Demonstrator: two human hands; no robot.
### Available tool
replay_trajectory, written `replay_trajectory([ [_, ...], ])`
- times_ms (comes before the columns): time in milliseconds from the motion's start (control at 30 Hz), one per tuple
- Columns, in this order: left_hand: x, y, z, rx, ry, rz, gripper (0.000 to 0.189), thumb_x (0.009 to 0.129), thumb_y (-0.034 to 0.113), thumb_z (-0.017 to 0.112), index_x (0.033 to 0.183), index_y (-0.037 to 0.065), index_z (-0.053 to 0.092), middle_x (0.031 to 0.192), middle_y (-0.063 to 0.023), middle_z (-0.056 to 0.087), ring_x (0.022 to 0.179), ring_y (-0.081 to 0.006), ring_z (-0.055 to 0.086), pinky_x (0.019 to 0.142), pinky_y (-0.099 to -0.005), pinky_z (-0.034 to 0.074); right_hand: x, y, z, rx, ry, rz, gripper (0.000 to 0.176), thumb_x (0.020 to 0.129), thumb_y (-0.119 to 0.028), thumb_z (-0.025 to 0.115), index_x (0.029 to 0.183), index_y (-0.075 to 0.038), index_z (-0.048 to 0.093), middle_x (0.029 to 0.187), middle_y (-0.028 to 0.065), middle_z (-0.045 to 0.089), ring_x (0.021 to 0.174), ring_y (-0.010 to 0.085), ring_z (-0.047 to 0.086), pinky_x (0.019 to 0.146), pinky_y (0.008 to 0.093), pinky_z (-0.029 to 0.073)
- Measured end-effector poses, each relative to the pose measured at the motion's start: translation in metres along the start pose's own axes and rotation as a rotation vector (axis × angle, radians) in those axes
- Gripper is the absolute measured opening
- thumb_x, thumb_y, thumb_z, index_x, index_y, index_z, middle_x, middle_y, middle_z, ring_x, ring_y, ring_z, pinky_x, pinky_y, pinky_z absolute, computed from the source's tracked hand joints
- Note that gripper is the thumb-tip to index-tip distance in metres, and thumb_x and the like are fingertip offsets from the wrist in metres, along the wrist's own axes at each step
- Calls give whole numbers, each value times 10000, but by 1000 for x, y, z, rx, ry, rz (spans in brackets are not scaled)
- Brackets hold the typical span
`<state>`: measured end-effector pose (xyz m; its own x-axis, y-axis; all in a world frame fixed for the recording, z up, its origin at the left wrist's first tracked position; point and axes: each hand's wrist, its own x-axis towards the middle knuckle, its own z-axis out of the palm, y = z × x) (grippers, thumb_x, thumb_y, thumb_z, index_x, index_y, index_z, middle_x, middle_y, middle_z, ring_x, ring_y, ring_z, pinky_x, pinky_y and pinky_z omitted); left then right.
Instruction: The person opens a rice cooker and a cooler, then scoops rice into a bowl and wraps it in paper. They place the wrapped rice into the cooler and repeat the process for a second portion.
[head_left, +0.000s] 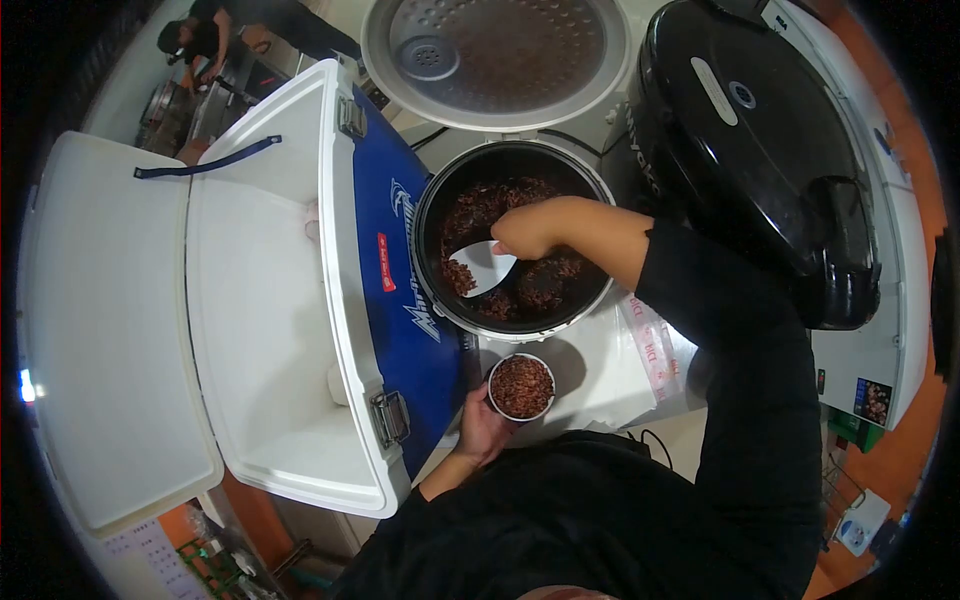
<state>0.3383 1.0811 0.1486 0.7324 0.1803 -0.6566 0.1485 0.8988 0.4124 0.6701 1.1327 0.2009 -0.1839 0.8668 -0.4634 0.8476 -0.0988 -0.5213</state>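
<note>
My right hand is closed around the handle of a white rice paddle inside the open rice cooker. Dark reddish-brown cooked rice clings to the bottom and sides of the pot, and some lies against the paddle's left edge. Below the cooker, my left hand grips a small white-rimmed cup from its left side. The same dark rice fills this cup close to the rim. Part of the paddle's handle is hidden in my right hand.
An open blue and white cooler box stands left of the cooker. The cooker's raised lid is behind the pot. A black lidded appliance stands at right, and printed plastic packaging lies nearby. Another person works at the far left.
</note>
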Motion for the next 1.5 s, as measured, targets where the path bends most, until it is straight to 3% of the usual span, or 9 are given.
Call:
replay_trajectory([
  [200, 0, 2, 0, -19, -27, 12, 594, 969, 423, 334, 1432, 56, 387, 1447, -170, 453, 1323, -342, 460, 1099, -574, 365, -14, -1, -18, -27, -79, 18, 415, 1024, -299, 434, 989, 68, 625, 945, 255, 656, 917, 429, 626, 797, 501, 462],
  [400, -6, 2, 1, -102, -94, 44, 615, 962, 435, 336, 1446, 57, 370, 1469, -179, 426, 1343, -359, 435, 1104, -598, 346, -74, -24, -24, 193, 240, -16, 386, 1018, -293, 441, 959, 44, 621, 927, 257, 650, 879, 429, 620, 809, 495, 452],
  [667, -30, 36, 58, -179, -250, 166, 623, 998, 453, 304, 1468, 45, 328, 1481, -184, 407, 1363, -341, 417, 1122, -550, 343, -159, -83, -23, 281, 376, 117, 297, 1015, -266, 461, 948, 15, 528, 863, 255, 616, 861, 457, 594, 738, 498, 444],
  [833, -30, 49, 88, -162, -315, 304, 613, 1012, 452, 259, 1476, 55, 311, 1481, -183, 406, 1341, -350, 443, 1102, -572, 368, -193, -145, 17, -85, 834, 205, 151, 941, -183, 521, 921, -37, 484, 810, 185, 601, 785, 379, 616, 679, 474, 477],
  [1000, -35, 57, 110, -238, -359, 379, 560, 1037, 388, 246, 1444, 19, 354, 1457, -169, 442, 1322, -338, 468, 1114, -516, 377, -198, -179, 78, -700, 741, 190, 339, 798, -169, 548, 1118, -58, 562, 886, 55, 564, 781, 210, 565, 633, 344, 428],
  [1133, -45, 55, 115, -210, -384, 394, 542, 1025, 365, 243, 1426, 28, 384, 1449, -155, 456, 1308, -332, 484, 1084, -513, 417, -213, -181, 87, -496, 754, 197, 278, 842, -164, 547, 1092, -43, 564, 903, 76, 565, 836, 256, 590, 674, 383, 457],
  [1267, -48, 43, 111, -205, -308, 401, 604, 982, 426, 285, 1436, 41, 390, 1453, -168, 453, 1330, -340, 459, 1099, -550, 373, -232, -176, 58, 97, 1099, 232, 167, 990, -155, 476, 984, 1, 536, 804, 209, 587, 718, 403, 581, 630, 453, 449],
  [1400, -47, 36, 106, -220, -327, 418, 605, 977, 425, 290, 1430, 42, 406, 1458, -149, 454, 1330, -330, 459, 1111, -542, 357, -224, -156, 50, 550, 859, 276, 244, 1000, -160, 442, 865, 14, 549, 723, 257, 569, 710, 449, 579, 619, 463, 441],
  [1500, -50, 33, 107, -219, -273, 391, 593, 972, 412, 293, 1421, 48, 428, 1445, -128, 475, 1327, -298, 467, 1118, -503, 352, -210, -161, 73, 216, 755, 305, 256, 986, -218, 467, 885, -3, 565, 717, 254, 610, 695, 450, 621, 616, 494, 492],
])
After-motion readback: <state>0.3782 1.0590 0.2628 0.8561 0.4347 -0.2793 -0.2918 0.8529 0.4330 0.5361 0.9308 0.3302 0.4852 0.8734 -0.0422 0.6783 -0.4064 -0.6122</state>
